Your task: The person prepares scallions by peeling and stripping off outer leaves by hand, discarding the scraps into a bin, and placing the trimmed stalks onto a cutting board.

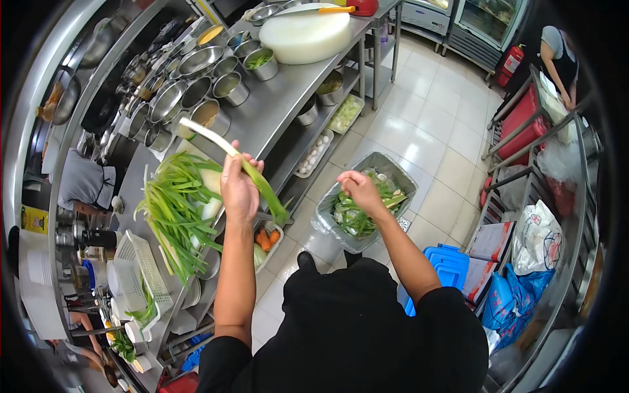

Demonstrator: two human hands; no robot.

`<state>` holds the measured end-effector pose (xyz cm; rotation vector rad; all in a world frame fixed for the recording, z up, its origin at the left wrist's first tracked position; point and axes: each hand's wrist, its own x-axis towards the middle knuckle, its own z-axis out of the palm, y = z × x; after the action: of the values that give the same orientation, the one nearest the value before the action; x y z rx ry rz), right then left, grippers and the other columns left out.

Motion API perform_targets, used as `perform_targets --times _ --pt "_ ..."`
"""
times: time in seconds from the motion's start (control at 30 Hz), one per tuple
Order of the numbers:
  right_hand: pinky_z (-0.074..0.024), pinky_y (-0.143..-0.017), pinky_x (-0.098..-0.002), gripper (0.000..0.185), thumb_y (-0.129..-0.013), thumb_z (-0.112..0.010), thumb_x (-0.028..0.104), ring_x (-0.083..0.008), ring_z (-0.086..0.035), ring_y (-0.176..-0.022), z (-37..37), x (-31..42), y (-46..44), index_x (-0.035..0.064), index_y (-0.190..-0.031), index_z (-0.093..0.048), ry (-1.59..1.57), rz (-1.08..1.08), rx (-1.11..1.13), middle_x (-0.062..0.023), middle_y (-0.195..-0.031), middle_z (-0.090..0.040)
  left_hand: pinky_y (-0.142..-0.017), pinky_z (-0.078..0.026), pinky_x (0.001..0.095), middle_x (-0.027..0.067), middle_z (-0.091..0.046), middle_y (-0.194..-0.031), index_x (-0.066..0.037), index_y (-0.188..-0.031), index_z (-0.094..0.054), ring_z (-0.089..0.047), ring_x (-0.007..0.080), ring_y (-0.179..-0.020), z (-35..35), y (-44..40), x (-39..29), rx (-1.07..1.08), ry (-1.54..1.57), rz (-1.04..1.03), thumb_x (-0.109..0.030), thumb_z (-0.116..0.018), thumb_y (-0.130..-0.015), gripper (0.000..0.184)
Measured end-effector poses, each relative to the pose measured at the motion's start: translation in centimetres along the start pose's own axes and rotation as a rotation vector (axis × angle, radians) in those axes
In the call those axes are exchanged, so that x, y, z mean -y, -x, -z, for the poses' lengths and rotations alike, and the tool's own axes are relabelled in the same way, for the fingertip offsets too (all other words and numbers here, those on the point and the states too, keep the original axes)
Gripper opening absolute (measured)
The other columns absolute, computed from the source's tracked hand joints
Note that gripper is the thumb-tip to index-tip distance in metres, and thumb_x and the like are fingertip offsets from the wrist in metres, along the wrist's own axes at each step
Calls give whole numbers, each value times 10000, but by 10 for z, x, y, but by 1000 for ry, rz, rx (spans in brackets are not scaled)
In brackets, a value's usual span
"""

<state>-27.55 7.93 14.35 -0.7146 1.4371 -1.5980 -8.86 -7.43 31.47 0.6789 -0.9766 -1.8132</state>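
Between the thumb and fingers of my left hand [241, 190] is a long green onion [211, 136]. Its white end points up and left, and its green leaves [267, 190] hang down to the right. Below and left of that hand, a big pile of green onions [173, 206] lies on the steel counter, partly over a pale board. My right hand [360, 188] hovers above a grey bin [325, 226] on the floor, fingers curled together. Whether anything is in them I cannot make out. Green leaf scraps [357, 213] and clear plastic lie inside the bin.
Steel pots [232, 88] and bowls crowd the counter behind the onions, near a thick white block [306, 36]. A white basket [147, 278] stands at left. Under the counter are trays of eggs [314, 154] and carrots [267, 239]. A blue lidded box [445, 268] and racks stand right; other people work nearby.
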Motion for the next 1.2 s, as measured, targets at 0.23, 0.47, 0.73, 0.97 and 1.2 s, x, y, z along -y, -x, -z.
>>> perform_targets --times 0.23,0.47,0.73,0.97,1.2 --pt "-458 -748 -234 314 -909 -572 250 -90 -559 -815 -59 57 -8 6 -1106 -586 -58 176 258 -32 -902 -615 -634 -445 203 -22 -560 -806 -13 -1274 -524 -521 55 -701 -11 -12 29 213 -634 -12 -136 -613 -894 410" --pt "-473 -795 -275 383 -910 -591 245 -116 -575 -892 -92 54 -33 -55 -1138 -526 -121 147 330 -72 -990 -611 -523 -384 211 -28 -527 -669 13 -1127 -623 -448 37 -602 -12 -28 41 294 -972 -39 -127 -678 -826 336" --pt "-413 -628 -242 209 -935 -516 192 -70 -486 -704 -94 28 -32 -2 -985 -578 0 75 351 5 -790 -550 -467 -312 259 -29 -436 -551 6 -845 -620 -363 47 -534 26 -50 79 281 -1115 -34 -178 -619 -852 184" --pt "-390 -584 -265 205 -941 -487 180 -77 -461 -654 -86 24 -25 14 -831 -537 168 160 328 1 -703 -503 -596 -417 218 -15 -575 -771 24 -1067 -625 -499 57 -677 29 -50 86 273 -929 290 -130 -585 -902 229" --pt "-427 -629 -413 189 -899 -499 147 -336 -539 -661 -74 23 -23 -4 -790 -527 387 456 271 -155 -688 -538 -599 -423 208 -17 -572 -779 20 -1120 -602 -501 52 -673 27 -39 96 277 -746 369 -145 -585 -910 268"
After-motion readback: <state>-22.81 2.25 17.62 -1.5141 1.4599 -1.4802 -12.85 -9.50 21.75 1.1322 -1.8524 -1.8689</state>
